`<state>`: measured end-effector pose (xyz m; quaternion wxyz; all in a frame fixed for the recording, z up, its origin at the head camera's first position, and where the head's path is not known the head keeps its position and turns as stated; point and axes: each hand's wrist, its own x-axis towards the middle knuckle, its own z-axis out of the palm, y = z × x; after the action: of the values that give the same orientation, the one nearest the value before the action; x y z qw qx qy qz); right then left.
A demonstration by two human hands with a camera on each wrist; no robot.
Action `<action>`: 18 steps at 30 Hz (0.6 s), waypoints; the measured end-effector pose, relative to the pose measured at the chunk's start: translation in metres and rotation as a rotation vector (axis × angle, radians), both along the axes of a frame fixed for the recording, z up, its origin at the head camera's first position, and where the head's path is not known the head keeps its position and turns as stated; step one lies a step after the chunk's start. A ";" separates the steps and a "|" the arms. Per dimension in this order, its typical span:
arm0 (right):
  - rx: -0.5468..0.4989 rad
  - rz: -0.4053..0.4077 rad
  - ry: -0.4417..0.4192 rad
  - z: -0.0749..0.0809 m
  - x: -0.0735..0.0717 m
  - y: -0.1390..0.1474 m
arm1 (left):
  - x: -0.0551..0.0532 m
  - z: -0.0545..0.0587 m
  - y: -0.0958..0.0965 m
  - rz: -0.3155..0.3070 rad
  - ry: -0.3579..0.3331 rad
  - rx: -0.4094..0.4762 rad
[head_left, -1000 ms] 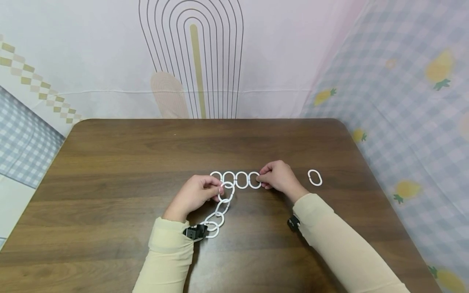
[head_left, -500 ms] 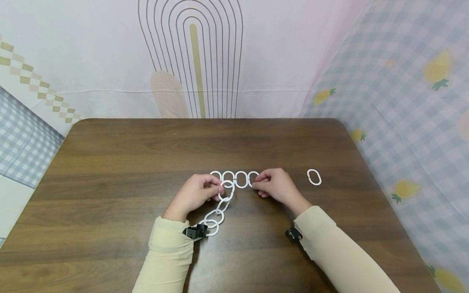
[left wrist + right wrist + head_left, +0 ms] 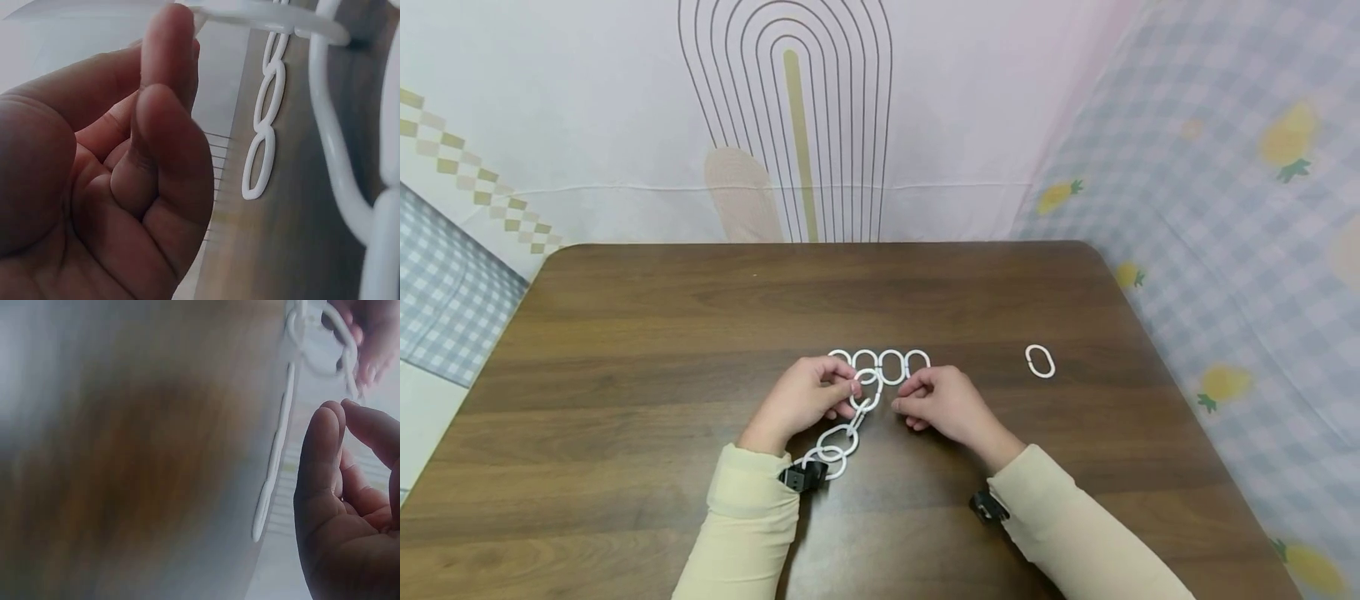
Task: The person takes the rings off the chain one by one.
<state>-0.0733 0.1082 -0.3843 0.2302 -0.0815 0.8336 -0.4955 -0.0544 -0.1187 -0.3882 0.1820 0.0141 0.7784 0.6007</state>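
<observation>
My left hand point(image 3: 801, 396) pinches the end link point(image 3: 880, 390) of a white plastic chain between thumb and fingers. Below it the linked part of the chain point(image 3: 328, 125) hangs toward the left wrist, partly behind the wrist camera. My right hand point(image 3: 947, 404) is just to the right of the held link, above the table. Its thumb and fingertips point(image 3: 325, 425) come close together, and I see nothing between them. Behind the hands lies a row of several white oval links point(image 3: 892, 351), side by side. The left end of the row is partly hidden by the left hand.
A single white link point(image 3: 1052, 363) lies apart on the right of the brown wooden table point(image 3: 700, 308). Patterned cloths point(image 3: 955, 108) hang behind the table and along its sides.
My right hand has left the right end of the row and moved left and nearer to me, toward the held link. The left hand stays almost in place, still pinching the link.
</observation>
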 end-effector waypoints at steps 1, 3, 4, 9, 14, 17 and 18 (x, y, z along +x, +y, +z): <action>-0.008 0.010 -0.003 0.000 0.002 -0.002 | 0.000 0.000 0.001 0.001 0.000 0.000; -0.023 0.028 -0.009 -0.001 0.006 -0.005 | 0.000 -0.001 0.002 0.006 0.002 0.003; -0.027 0.039 -0.009 -0.001 0.008 -0.007 | 0.000 -0.002 0.003 0.009 0.002 0.006; -0.029 0.069 -0.014 0.000 0.016 -0.014 | 0.000 -0.002 0.005 0.021 0.002 0.031; -0.012 0.078 -0.001 -0.001 0.018 -0.019 | 0.001 0.001 0.006 0.026 0.009 0.071; -0.006 0.082 0.002 -0.001 0.017 -0.022 | 0.002 0.002 0.008 0.030 0.011 0.107; -0.003 0.085 0.002 -0.001 0.017 -0.022 | 0.002 0.002 0.008 0.032 0.011 0.121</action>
<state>-0.0559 0.0859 -0.3849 0.2502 -0.1177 0.8288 -0.4864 -0.0525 -0.1104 -0.3857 0.1668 0.0157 0.7419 0.6492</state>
